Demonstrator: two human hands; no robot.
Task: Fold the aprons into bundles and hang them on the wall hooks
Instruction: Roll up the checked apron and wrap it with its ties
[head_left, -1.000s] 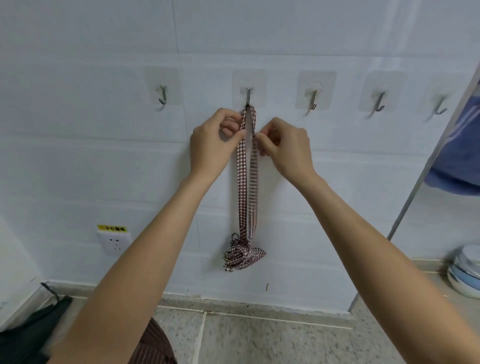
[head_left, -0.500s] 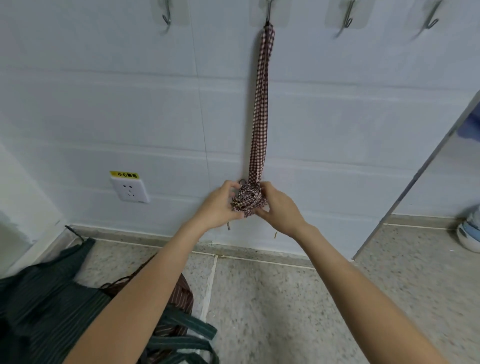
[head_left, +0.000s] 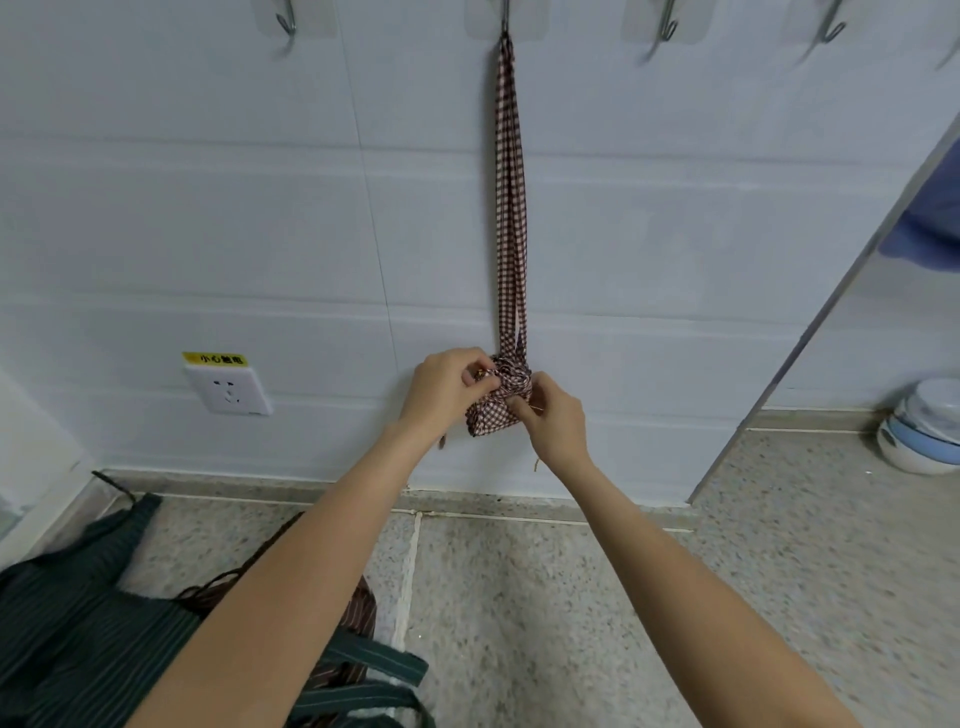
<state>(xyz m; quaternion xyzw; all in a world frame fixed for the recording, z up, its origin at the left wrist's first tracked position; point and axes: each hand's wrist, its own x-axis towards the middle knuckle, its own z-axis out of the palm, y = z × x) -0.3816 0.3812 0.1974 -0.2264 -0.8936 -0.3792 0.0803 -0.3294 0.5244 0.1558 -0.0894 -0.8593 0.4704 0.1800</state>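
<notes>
A pale tiled wall (head_left: 208, 208) fills most of the view, meeting a speckled stone floor (head_left: 571, 597) below. On the floor at lower left lies a heap of dark green striped aprons (head_left: 78, 634) with a brown striped one (head_left: 358, 613) partly under the person's left forearm. A red-and-white checked apron (head_left: 491, 410), folded into a small bundle, hangs against the wall by its long strap (head_left: 509, 208) from the second hook (head_left: 505, 15) in a row of metal hooks along the top edge. Both hands grip the bundle: the left hand (head_left: 447, 387) pinches its upper left side, and the right hand (head_left: 550, 415) pinches its right side, fingers curled into the cloth. A white socket (head_left: 228, 389) sits on the wall to the left, and stacked bowls (head_left: 924, 431) rest on the floor at far right.
</notes>
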